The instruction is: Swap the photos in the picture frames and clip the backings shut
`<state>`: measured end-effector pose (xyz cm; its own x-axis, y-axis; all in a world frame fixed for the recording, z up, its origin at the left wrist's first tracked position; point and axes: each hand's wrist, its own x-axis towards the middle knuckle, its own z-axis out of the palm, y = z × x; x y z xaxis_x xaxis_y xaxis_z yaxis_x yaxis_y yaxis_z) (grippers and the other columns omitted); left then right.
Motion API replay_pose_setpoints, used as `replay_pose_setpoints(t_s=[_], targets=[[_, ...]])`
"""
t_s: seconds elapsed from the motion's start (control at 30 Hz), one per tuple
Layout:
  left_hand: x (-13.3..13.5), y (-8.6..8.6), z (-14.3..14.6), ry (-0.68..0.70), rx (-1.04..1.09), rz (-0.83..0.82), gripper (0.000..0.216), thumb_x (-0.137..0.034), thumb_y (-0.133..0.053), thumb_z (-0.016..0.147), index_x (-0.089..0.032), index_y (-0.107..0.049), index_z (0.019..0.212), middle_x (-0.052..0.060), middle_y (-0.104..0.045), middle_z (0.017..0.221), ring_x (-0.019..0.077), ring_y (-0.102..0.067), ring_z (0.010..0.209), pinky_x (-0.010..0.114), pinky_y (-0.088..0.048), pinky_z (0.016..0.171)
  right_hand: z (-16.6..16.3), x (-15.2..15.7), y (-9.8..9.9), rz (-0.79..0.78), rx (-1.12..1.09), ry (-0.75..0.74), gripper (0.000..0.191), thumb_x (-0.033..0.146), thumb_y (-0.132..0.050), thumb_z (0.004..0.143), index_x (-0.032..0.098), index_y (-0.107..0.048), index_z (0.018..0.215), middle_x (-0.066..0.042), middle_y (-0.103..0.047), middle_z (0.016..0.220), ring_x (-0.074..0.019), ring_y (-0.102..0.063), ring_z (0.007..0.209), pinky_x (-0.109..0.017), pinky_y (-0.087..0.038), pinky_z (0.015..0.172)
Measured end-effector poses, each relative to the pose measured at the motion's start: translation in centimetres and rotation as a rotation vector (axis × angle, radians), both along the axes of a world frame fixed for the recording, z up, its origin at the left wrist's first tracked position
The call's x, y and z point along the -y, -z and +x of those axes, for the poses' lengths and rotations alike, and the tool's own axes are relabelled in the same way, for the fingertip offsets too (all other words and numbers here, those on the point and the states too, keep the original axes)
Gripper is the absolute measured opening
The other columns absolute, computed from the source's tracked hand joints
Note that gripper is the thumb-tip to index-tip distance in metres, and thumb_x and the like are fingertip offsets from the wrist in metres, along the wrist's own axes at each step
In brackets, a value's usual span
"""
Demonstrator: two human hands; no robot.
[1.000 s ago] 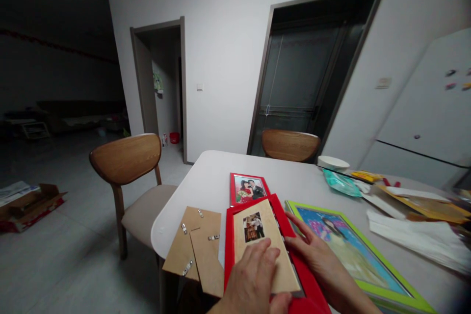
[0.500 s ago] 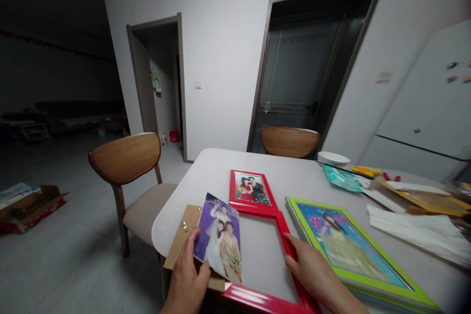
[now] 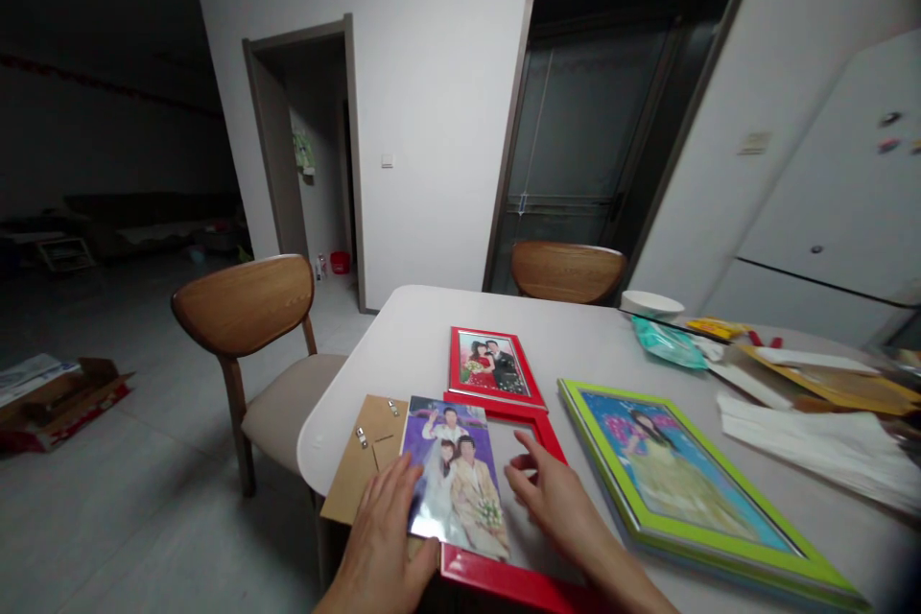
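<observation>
Photo print [image 3: 460, 475] is lying just right of the left grip [image 3: 385, 528], overlapping the red frame [image 3: 493, 574]; that grip is touching its left edge, fingers side by side, thumb apart, cannot tell if pinching. Right grip [image 3: 561, 504] is hanging over the frame opening, fingers loosely bent and parted. Brown board [image 3: 356, 475] is showing left of the left grip, green-framed picture [image 3: 691, 480] right of the right grip.

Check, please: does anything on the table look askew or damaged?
Yes, one thing looks askew: the purple photo overlaps the left side of the nearer red frame instead of sitting squarely within its opening. The left hand is at the photo's left edge. I see no clear damage.
</observation>
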<state>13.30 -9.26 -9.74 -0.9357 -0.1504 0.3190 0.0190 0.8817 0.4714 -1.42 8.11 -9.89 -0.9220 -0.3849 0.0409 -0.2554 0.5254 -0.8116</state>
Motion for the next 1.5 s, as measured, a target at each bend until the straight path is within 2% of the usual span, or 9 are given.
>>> replay_pose_setpoints(t_s=[0.07,0.17,0.33,0.43,0.57,0.77,0.87,1.13,1.5], targets=[[-1.0,-0.4,-0.4,0.073,0.011,-0.016,0.058,-0.014,-0.047,0.063,-0.011,-0.039,0.120,0.013,-0.035,0.130,0.0261,-0.029,0.120,0.046,-0.027,0.098,0.3,1.5,0.1,-0.219,0.308,0.007,0.062,0.027,-0.046,0.067,0.008,-0.029,0.124,0.000,-0.056,0.061,-0.0106,-0.047,0.042,-0.023,-0.036,0.042],[-2.3,-0.6,-1.4,0.180,0.010,-0.045,0.068,-0.011,-0.048,0.055,-0.010,-0.036,0.122,0.014,-0.031,0.131,0.0290,-0.027,0.120,0.049,-0.026,0.097,1.1,3.2,-1.3,-0.498,0.584,-0.106,0.050,0.023,-0.051,0.063,0.009,-0.046,0.111,0.003,-0.052,0.053,-0.0058,-0.039,0.037,-0.018,-0.029,0.037],[-2.8,-1.1,-3.2,0.204,-0.323,0.067,0.061,-0.004,-0.037,0.065,-0.014,-0.032,0.125,0.009,-0.034,0.131,0.0235,-0.029,0.120,0.044,-0.029,0.098,3.1,4.3,-6.3,-0.721,0.499,-0.250,0.036,0.033,-0.056,0.066,0.014,-0.057,0.097,0.002,-0.056,0.059,-0.0052,-0.042,0.044,-0.018,-0.034,0.044],[-2.9,-2.6,-3.8,0.128,-0.509,0.349,0.044,-0.012,-0.037,0.078,-0.018,-0.039,0.121,0.007,-0.046,0.123,0.0201,-0.039,0.115,0.037,-0.031,0.097,3.5,4.1,-7.4,-0.731,0.379,-0.194,0.043,0.040,-0.054,0.068,0.017,-0.053,0.105,-0.003,-0.060,0.076,-0.0100,-0.052,0.060,-0.023,-0.041,0.053],[-4.5,-4.6,-4.1,-0.025,-0.567,0.960,0.034,-0.023,-0.041,0.082,-0.016,-0.045,0.114,0.009,-0.052,0.116,0.0212,-0.046,0.108,0.035,-0.035,0.094,3.6,3.6,-5.2,-0.659,0.425,0.012,0.053,0.043,-0.054,0.067,0.021,-0.044,0.115,-0.008,-0.058,0.100,-0.0160,-0.056,0.080,-0.028,-0.044,0.064],[-6.7,-3.9,-4.2,0.084,-0.381,1.386,0.046,-0.026,-0.052,0.073,-0.015,-0.041,0.116,0.011,-0.052,0.115,0.0231,-0.048,0.105,0.034,-0.039,0.089,2.4,1.4,-3.0,-0.820,0.496,0.139,0.068,0.028,-0.049,0.066,0.023,-0.022,0.128,-0.002,-0.065,0.087,-0.0157,-0.061,0.067,-0.026,-0.046,0.057],[-5.7,-2.7,-3.9,0.067,-0.256,1.258,0.052,-0.019,-0.052,0.068,-0.012,-0.038,0.118,0.012,-0.048,0.119,0.0227,-0.045,0.109,0.034,-0.037,0.091,0.6,-0.7,-2.9,-0.689,0.431,0.181,0.066,0.019,-0.042,0.063,0.020,-0.027,0.127,-0.003,-0.066,0.083,-0.0156,-0.061,0.059,-0.025,-0.046,0.052],[-4.7,-1.9,-2.4,0.138,0.192,0.383,0.057,-0.015,-0.054,0.061,-0.006,-0.044,0.116,0.015,-0.034,0.130,0.0246,-0.028,0.120,0.035,-0.022,0.101,-2.2,-2.2,-1.1,-0.255,0.191,0.112,0.056,0.020,-0.034,0.064,0.012,-0.042,0.118,-0.006,-0.067,0.081,-0.0180,-0.062,0.067,-0.025,-0.046,0.057],[-4.8,-2.7,-2.3,0.248,0.275,0.129,0.057,-0.031,-0.064,0.062,-0.012,-0.048,0.113,0.015,-0.040,0.127,0.0264,-0.027,0.120,0.040,-0.021,0.100,-1.4,-2.2,-1.6,0.549,-0.338,0.076,0.030,0.030,-0.038,0.073,0.014,-0.059,0.084,-0.013,-0.061,0.084,-0.0203,-0.057,0.071,-0.028,-0.037,0.063]])
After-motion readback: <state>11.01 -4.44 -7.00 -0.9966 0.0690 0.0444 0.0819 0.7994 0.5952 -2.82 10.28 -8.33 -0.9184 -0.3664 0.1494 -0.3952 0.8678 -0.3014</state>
